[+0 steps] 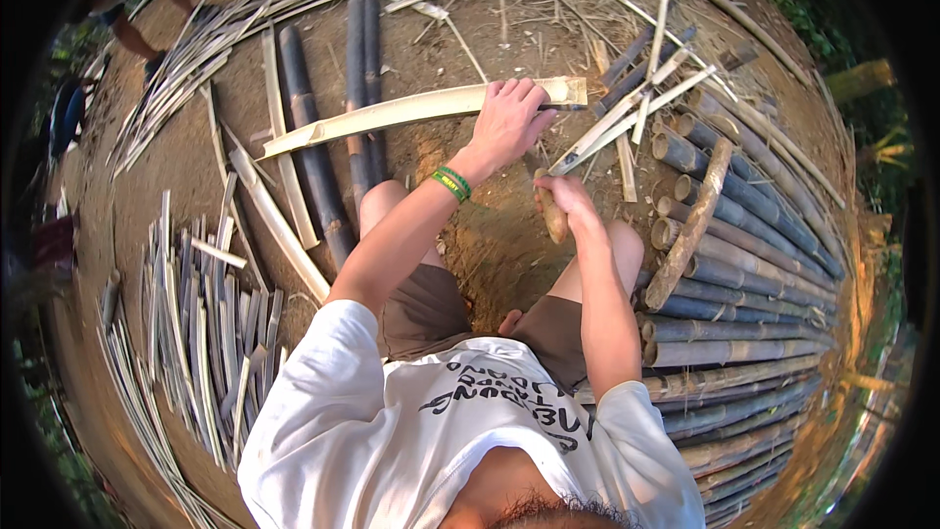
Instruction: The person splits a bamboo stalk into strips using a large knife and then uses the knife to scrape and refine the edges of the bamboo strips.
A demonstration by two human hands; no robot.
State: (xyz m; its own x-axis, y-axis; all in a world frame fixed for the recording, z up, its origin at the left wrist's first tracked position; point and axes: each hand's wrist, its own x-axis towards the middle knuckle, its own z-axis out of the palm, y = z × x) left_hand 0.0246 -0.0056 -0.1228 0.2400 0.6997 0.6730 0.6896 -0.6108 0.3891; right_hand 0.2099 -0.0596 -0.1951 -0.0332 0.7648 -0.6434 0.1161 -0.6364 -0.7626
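Note:
My left hand, a green band on its wrist, is closed over a long split bamboo piece near its right end. The pale hollow inside of the piece faces up, and it stretches far to the left. Lower and to the right, my right hand grips a knife by its thick wooden handle. The blade points up and to the right, close to pale split strips, so its far end is hard to make out.
Dark bamboo poles lie on the ground under the split piece. Stacked poles fill the right side, a short log across them. Cut strips are heaped at left, more lie at the back. Another person's legs show far left.

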